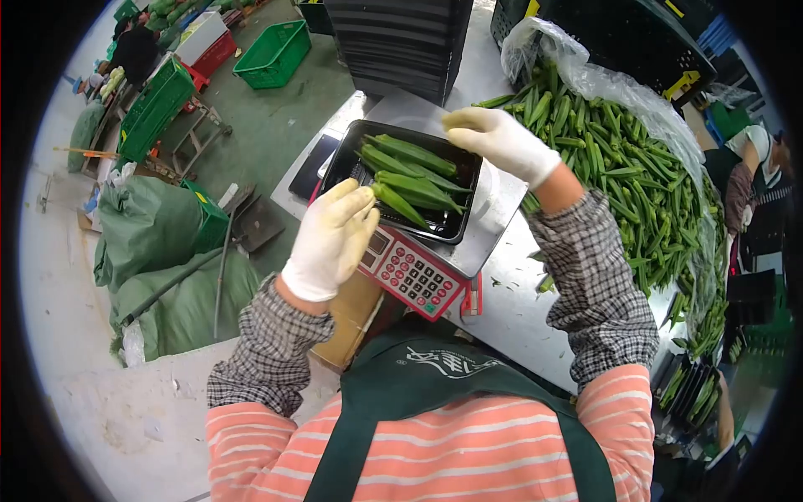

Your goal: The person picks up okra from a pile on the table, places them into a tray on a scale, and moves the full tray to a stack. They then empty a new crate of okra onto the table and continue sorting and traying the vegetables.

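A black plastic tray (347,167) holding several green okra pods (410,171) rests on the steel pan of a scale (418,272) with a red keypad. My left hand (330,243), in a white glove with yellowish fingertips, reaches over the tray's near left corner. Its fingertips are closed on the stem end of an okra pod (400,203). Over the tray's far right corner is my right hand (498,142), gloved the same way, fingers stretched out to the left. Nothing shows in it.
A large heap of okra (623,167) lies on clear plastic (585,63) to the right on the metal table (519,314). Stacked black trays (401,42) stand behind the scale. Green sacks (150,230) and green crates (273,54) are on the left. Another person (753,163) is at far right.
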`<action>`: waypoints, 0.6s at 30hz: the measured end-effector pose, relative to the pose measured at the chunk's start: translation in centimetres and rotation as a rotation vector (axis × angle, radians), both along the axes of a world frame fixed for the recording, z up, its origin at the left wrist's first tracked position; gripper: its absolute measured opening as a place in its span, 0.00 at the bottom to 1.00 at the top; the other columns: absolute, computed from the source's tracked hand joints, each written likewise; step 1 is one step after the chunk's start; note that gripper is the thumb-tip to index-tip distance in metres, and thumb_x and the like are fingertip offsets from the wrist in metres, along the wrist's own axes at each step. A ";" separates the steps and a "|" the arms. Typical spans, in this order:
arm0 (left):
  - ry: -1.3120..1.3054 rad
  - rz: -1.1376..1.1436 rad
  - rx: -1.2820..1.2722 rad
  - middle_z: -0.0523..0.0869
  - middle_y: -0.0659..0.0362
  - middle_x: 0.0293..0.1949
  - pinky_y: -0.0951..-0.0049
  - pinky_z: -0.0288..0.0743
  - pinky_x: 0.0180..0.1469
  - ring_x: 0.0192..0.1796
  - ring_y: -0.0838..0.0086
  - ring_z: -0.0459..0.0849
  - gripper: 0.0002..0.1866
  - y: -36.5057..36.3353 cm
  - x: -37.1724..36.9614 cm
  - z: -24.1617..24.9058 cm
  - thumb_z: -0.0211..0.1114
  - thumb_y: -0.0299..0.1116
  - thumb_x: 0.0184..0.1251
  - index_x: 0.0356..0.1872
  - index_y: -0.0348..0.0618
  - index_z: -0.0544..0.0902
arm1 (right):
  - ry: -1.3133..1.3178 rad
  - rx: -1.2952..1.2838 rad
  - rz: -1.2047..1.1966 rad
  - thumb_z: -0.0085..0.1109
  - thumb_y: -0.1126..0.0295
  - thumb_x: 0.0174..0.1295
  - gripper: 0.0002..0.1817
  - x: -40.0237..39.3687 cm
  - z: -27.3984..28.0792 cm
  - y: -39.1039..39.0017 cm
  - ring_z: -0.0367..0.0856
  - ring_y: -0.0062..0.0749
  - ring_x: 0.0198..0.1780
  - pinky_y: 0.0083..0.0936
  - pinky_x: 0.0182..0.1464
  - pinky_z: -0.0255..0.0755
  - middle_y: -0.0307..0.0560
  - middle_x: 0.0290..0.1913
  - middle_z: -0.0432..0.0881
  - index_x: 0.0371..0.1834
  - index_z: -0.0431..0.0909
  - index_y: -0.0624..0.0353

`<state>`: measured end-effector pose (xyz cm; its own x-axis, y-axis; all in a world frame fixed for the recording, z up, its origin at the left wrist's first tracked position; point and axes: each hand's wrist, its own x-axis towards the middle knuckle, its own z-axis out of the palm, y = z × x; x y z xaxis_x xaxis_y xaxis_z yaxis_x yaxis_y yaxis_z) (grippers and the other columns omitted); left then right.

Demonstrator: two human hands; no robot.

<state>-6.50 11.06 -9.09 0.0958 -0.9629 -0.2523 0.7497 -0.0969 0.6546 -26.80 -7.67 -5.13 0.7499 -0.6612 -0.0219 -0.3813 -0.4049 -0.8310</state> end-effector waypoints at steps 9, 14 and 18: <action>-1.090 0.144 -0.109 0.73 0.50 0.61 0.72 0.62 0.65 0.63 0.69 0.71 0.26 -4.6 7.4 2.2 0.57 0.32 0.69 0.65 0.31 0.65 | 0.093 -0.121 -0.125 0.60 0.69 0.59 0.18 -4.2 0.4 4.7 0.78 0.24 0.37 0.23 0.43 0.73 0.47 0.39 0.82 0.50 0.76 0.67; -1.319 -0.004 -0.346 0.66 0.42 0.66 0.71 0.54 0.69 0.70 0.62 0.62 0.27 -8.2 6.0 -0.8 0.57 0.41 0.70 0.63 0.32 0.68 | 0.149 -0.587 -0.070 0.65 0.65 0.49 0.22 -1.8 -1.6 7.0 0.80 0.43 0.36 0.34 0.42 0.74 0.53 0.37 0.82 0.48 0.78 0.63; -1.494 -0.161 -0.323 0.63 0.37 0.67 0.65 0.48 0.72 0.72 0.53 0.56 0.30 -8.5 4.2 -1.8 0.55 0.48 0.69 0.62 0.33 0.69 | 0.574 -0.806 -0.031 0.62 0.68 0.46 0.09 -0.4 -2.5 8.0 0.80 0.43 0.35 0.39 0.36 0.72 0.48 0.27 0.80 0.30 0.79 0.57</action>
